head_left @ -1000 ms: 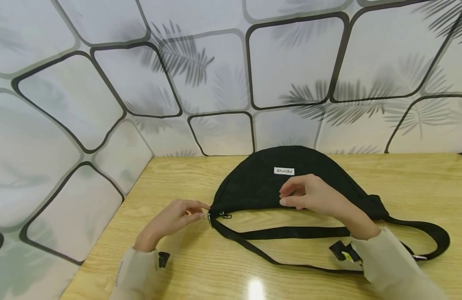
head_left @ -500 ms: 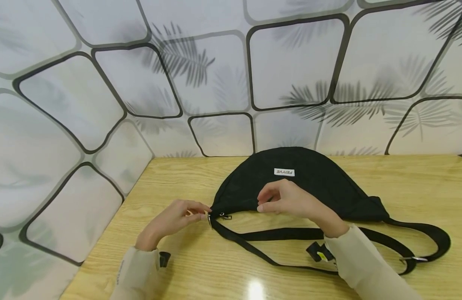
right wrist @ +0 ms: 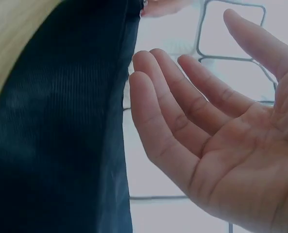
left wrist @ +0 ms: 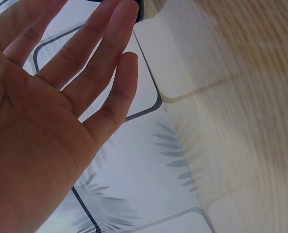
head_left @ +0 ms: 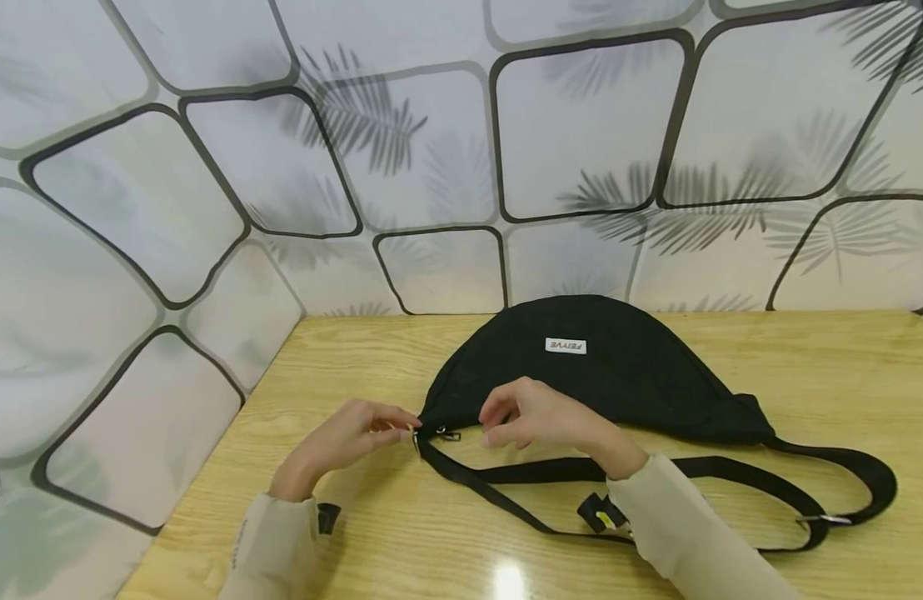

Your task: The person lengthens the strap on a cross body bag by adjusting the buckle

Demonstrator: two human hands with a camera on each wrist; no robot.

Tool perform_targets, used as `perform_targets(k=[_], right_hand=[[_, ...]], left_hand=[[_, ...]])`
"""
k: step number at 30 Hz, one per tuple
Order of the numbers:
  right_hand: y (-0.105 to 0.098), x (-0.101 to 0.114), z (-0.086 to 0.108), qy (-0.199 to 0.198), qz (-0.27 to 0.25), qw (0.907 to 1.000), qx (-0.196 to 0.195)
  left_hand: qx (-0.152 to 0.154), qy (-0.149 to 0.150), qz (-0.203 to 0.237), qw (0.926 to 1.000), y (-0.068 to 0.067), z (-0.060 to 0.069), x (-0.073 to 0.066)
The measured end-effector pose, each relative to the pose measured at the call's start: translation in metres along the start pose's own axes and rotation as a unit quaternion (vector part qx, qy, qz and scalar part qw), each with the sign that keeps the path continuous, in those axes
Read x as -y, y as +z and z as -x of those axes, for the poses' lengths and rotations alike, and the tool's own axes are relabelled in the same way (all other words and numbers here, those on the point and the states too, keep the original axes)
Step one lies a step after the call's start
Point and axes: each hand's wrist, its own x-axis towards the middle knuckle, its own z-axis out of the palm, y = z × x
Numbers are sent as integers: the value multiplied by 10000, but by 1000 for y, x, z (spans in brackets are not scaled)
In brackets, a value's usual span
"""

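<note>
A black waist bag (head_left: pixel 581 375) with a white label (head_left: pixel 566 346) lies flat on the wooden table, its curved side toward the wall. My left hand (head_left: pixel 349 442) pinches the bag's left corner between thumb and index finger, beside a metal ring. In the left wrist view only a dark edge shows past the fingers (left wrist: pixel 122 22). Just right of that corner hangs the zipper pull (head_left: pixel 450 435). My right hand (head_left: pixel 540 414) hovers over the bag's near edge, loosely curled and holding nothing. The right wrist view shows it apart from the black fabric (right wrist: pixel 61 121).
The bag's black strap (head_left: pixel 536 472) loops across the table (head_left: pixel 401 533) on the near side, with a metal slider (head_left: pixel 829 519) at the right. A patterned wall (head_left: pixel 439 267) borders the table at the back and left.
My right hand has moved left and slightly nearer, from over the bag's middle toward the zipper pull. The left hand stays at the bag's corner, and the bag lies almost unchanged.
</note>
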Motion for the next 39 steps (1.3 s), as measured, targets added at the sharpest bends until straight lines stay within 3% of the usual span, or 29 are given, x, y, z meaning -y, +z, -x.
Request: perform_targets(k=[9,15,25,32,39], right_hand=[[16,0,-15,32,-142,9995,297],[22,1,-22,342,-281,9982,402],[29,0,-25,447,556,9952,674],[29,-1,-25,538,710,9930,769],[26,-1,-22,352,1248,9896,626]], left_hand=[[164,-84,188,9997,-2,-2,1],[357,-49,249,9990,-2,-4,-1],[576,186,48,9982,4,-9,0],[542,-74,490,9973,7,-11,-2],[267,-248,880,9955,14,-11,-3]])
